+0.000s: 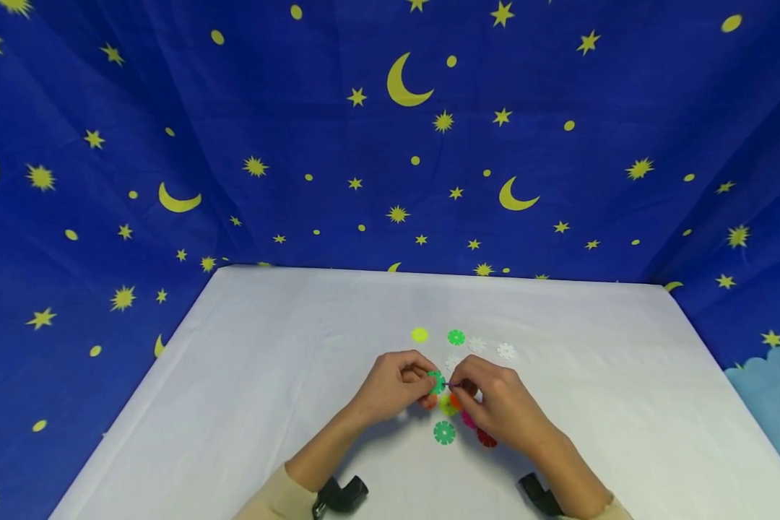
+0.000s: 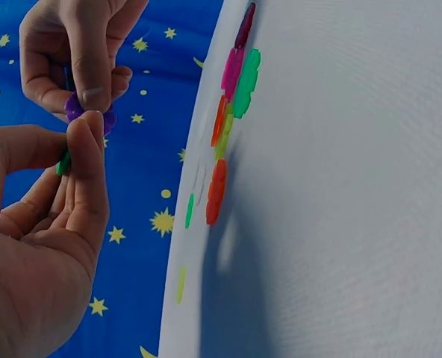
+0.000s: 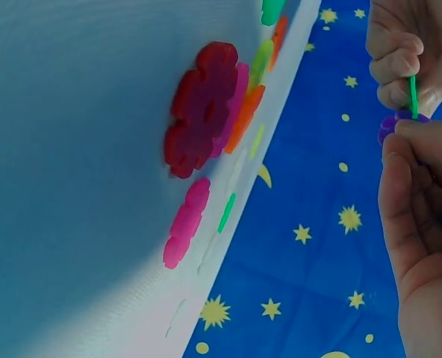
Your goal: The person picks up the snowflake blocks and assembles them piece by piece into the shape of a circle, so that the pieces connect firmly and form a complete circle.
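Just below the centre of the head view, a green disc (image 1: pixel 436 382) is pinched between the thumb and fingers of the left hand (image 1: pixel 393 386). To its right, a purple disc (image 3: pixel 387 128), seen nearly edge-on, is pinched by the right hand (image 1: pixel 503 401). At the right of the right wrist view, the two are shown meeting; whether they are slotted together cannot be told. Both are held above the white tabletop (image 1: pixel 266 347). Higher in the head view, a yellow disc (image 1: pixel 419 335), a bright green disc (image 1: pixel 456 337) and a white disc (image 1: pixel 505 351) are laid out. Between the hands, a lime disc (image 1: pixel 448 405) is seen, and a red disc (image 1: pixel 487 438) is partly covered at lower right. Near the bottom, a teal disc (image 1: pixel 444 432) is left uncovered. Across the upper frame, a blue curtain (image 1: pixel 312 130) is printed with yellow moons and stars.
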`<action>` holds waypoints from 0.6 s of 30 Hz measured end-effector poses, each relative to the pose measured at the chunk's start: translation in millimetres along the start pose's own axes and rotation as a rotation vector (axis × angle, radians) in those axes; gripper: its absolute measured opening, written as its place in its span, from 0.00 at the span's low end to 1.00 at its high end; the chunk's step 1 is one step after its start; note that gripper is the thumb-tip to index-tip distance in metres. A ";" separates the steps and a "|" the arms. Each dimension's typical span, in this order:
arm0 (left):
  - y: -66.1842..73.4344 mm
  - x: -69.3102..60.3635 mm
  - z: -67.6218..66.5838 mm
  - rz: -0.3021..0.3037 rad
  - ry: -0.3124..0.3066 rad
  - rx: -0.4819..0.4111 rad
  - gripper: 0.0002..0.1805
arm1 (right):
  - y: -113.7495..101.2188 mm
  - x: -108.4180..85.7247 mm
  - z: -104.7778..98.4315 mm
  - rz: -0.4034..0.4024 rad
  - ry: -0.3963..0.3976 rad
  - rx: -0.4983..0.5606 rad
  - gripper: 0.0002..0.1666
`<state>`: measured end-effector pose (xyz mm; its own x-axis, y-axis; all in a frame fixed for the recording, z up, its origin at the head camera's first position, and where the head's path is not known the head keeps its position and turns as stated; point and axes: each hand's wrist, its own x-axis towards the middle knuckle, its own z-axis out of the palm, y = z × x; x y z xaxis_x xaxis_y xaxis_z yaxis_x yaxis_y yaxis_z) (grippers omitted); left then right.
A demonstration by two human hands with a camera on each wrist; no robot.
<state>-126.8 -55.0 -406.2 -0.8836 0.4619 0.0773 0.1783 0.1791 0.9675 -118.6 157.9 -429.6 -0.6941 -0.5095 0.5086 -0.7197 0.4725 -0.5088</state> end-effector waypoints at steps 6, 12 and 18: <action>0.7 0.0 1.0 0.011 0.011 0.002 0.05 | 0.2 0.9 2.8 -0.044 0.015 -0.012 0.14; 0.0 -1.0 2.7 0.028 0.020 0.021 0.04 | -0.2 0.1 7.8 -0.066 0.009 -0.040 0.12; -0.6 -0.3 4.8 0.015 0.038 0.018 0.05 | 0.4 -0.2 6.4 -0.059 0.014 -0.052 0.13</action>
<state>-124.5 -51.1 -408.0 -0.8964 0.4316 0.1008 0.1990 0.1887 0.9616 -118.6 153.6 -434.3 -0.6506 -0.5276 0.5462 -0.7588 0.4793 -0.4410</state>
